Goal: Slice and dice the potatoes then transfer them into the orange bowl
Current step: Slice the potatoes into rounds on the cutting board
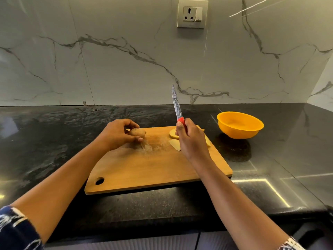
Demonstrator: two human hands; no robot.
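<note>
Brown potato (137,132) is lying lengthwise L-to-R on the board (144,168) w/ left hand (117,135) curling round its left end, while right hand (191,139), gripping the knife (175,103) blade-up, is hovering to the potato's right, over cut slices (173,134), orange bowl (239,125) beyond that hand.

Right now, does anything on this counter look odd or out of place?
Only small things: the cutting board lies askew to the counter edge, and the right hand holds the knife blade-up, off the board. Nothing looks spilled.
</note>
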